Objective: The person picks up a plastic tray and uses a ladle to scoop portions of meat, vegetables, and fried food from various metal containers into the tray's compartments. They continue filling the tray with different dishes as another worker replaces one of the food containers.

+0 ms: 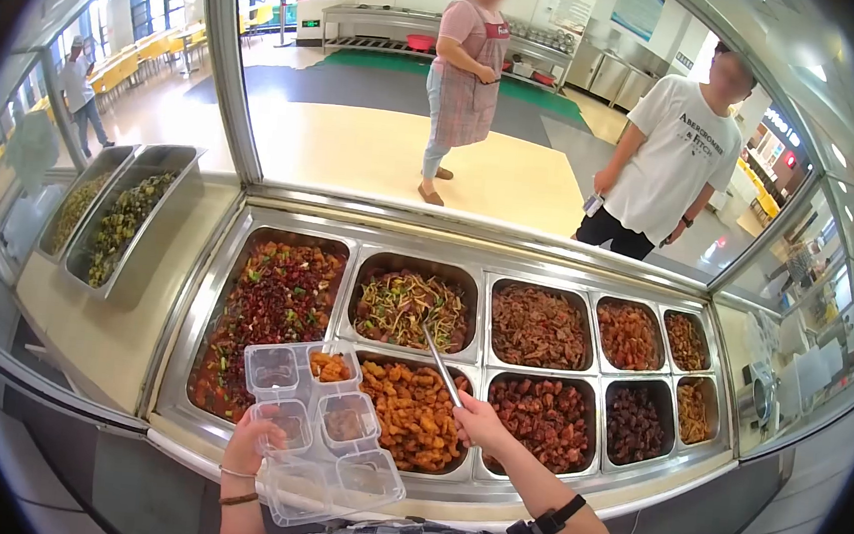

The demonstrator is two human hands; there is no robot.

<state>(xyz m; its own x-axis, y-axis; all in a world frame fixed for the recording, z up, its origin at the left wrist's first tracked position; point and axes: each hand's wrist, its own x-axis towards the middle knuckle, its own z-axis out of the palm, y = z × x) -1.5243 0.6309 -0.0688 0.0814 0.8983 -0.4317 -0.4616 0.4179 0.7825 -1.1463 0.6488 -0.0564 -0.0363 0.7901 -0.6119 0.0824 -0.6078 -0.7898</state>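
Note:
My left hand (pixel 255 438) is closed on the near left side of a clear plastic tray (pixel 307 415) with several compartments. Orange-brown pieces of food (pixel 330 366) lie in its far right compartment, and some brownish food shows in the one nearer. My right hand (pixel 480 424) grips the handle of a metal serving utensil (pixel 441 369). The utensil's far end reaches into the noodle-like dish (pixel 411 308) in the back row. Below my right hand is a pan of golden fried pieces (pixel 409 413). The tray overlaps the pan of red chili dish (pixel 279 296).
Further pans of meat dishes (pixel 540 326) fill the counter to the right. Two deep pans of greens (pixel 130 219) stand at the left. Beyond the glass frame (pixel 481 221) are a person in an apron (pixel 470 80) and a person in a white shirt (pixel 679 151); another stands far left.

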